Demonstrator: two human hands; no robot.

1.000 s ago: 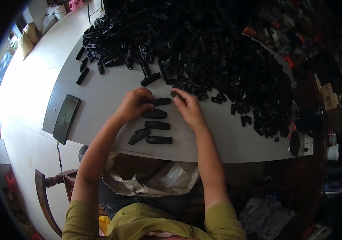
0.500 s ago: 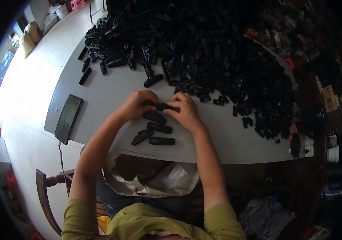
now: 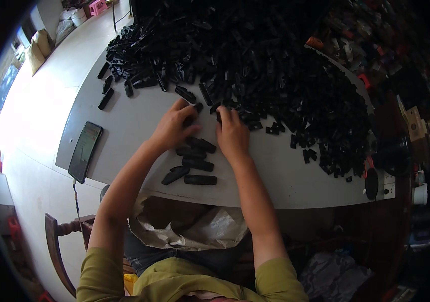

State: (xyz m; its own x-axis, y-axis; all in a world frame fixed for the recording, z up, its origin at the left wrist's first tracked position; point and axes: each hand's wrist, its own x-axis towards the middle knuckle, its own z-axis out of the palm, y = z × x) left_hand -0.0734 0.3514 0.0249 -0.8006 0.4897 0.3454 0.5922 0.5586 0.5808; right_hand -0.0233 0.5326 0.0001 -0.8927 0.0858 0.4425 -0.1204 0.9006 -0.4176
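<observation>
My left hand (image 3: 174, 127) is curled round an elongated black plastic piece (image 3: 198, 107), mostly covered by its fingers. My right hand (image 3: 233, 133) reaches to the near edge of a heap of black plastic parts (image 3: 275, 65). Its fingers are bent down and drawn together there; what they grip is hidden. Between my forearms lies a loose column of rounded, elongated black pieces: a top one (image 3: 201, 145), one tilted at the left (image 3: 175, 175) and a nearest one (image 3: 200, 179). Just beyond my left hand another black piece (image 3: 185, 94) lies alone.
The grey-white table (image 3: 124, 146) has a curved edge. A phone (image 3: 85, 152) with a cable lies at its left. An open woven sack (image 3: 189, 229) spreads over my lap below the edge. At the right are a power strip (image 3: 388, 186) and shelves crowded with goods.
My hands have come apart and moved away from me toward the heap. A piece that was between them now lies on top of the column. The longer piece by the heap has shifted.
</observation>
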